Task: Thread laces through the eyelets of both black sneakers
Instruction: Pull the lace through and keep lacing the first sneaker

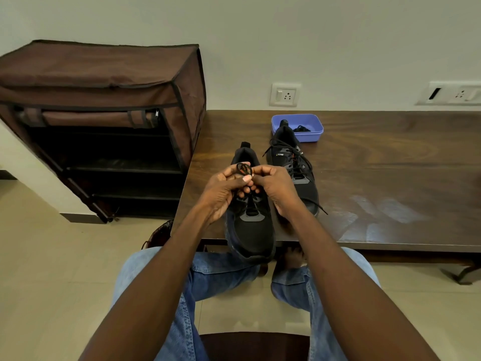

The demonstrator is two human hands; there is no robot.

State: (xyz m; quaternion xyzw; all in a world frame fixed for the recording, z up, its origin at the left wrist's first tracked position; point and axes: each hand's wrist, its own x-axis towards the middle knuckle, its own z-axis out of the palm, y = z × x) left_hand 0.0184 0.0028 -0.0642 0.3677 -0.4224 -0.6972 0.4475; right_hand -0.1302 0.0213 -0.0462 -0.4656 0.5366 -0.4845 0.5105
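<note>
The dark brown wooden table (364, 162) shows grain under a glossy, reflective finish. The two black sneakers (251, 230) look matt, of woven cloth. The small lilac plastic tub (312, 135) is smooth; the brown fabric shoe rack (104, 74) looks creased and dull.

We see two bare forearms with no sleeves, watch or rings, ending in the left hand (223, 191) and right hand (279, 190). Below the desk (390, 178) edge, our legs wear faded blue denim jeans (182, 308) with visible seams and a pocket edge.
</note>
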